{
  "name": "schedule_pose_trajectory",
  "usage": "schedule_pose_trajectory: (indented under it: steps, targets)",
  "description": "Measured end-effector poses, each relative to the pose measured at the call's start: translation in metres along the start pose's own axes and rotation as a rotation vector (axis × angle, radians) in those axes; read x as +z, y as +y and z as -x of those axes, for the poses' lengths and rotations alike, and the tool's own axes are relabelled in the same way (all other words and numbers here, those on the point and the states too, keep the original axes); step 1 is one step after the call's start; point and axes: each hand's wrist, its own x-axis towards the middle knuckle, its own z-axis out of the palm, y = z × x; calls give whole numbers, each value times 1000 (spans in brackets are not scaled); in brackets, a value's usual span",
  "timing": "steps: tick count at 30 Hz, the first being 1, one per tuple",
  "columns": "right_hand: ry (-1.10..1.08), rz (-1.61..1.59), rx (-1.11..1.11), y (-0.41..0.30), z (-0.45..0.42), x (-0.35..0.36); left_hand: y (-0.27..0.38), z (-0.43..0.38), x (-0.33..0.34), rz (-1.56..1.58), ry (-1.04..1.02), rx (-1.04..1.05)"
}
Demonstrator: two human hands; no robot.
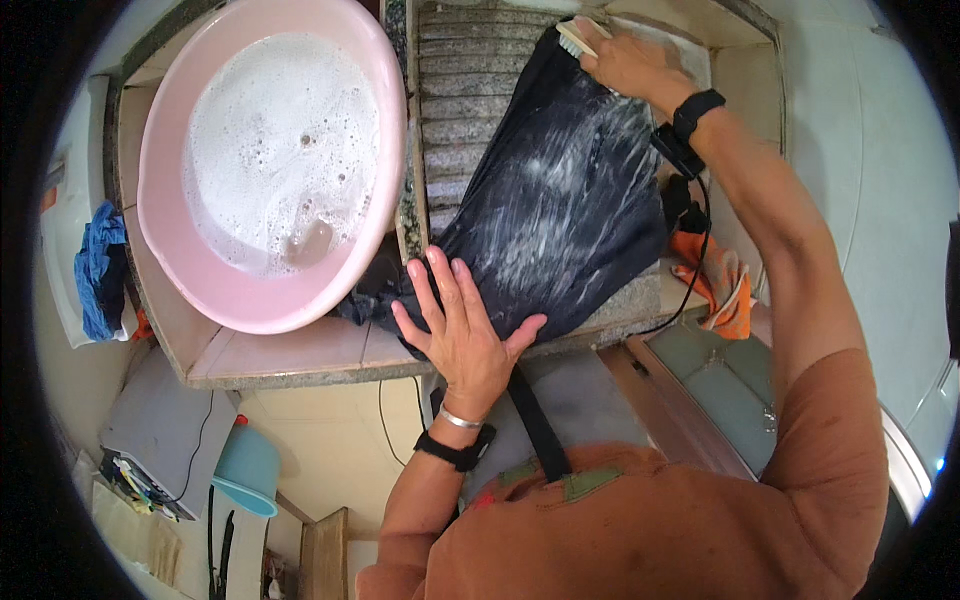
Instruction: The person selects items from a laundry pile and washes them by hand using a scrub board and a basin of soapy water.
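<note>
A dark, wet garment [577,202] streaked with white suds lies over a ridged stone washboard [465,112]. At its far end my right hand [634,64] grips a scrubbing brush [576,39] with a pale back and white bristles, which touch the cloth. My left hand [469,330] rests palm down on the near part of the garment, its fingers spread. To the left stands a pink basin [169,232] of foamy water, and a bunched end of dark cloth lies beside its rim.
An orange cloth [724,289] hangs over the sink's right front edge, near a black cable [697,281] from my right wrist device. Blue cloth [101,270] lies at far left. A light-blue bucket [247,469] stands low on the left. A tiled wall [855,150] rises at right.
</note>
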Motion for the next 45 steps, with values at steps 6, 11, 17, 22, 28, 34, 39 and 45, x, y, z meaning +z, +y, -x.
schedule_pose_trajectory:
  steps: [6, 11, 17, 22, 28, 34, 39, 45]
  targets:
    - [93, -251, -504, -147, 147, -32, -4, 10, 4, 79, 16, -70]
    - [171, -174, -117, -90, 69, 3, -5, 10, 1, 39, -8, -65]
    - [33, -130, 76, -59, 24, -5, -4, 8, -1, 81, -20, -54]
    - [185, -246, -595, -140, 123, -39, -5, 11, 0, 65, 0, -48]
    - [65, -110, 169, 27, -11, 18, 0, 6, -3, 60, -14, -20]
    - [243, -816, 271, 8, 30, 20, -2, 2, -25, 118, -92, -54]
    - [440, -943, 332, -33, 168, 22, -74, -8, -67, 641, 158, -118]
    - [423, -1022, 489, -80, 289, 34, -228, -86, -100, 1294, 14, -786]
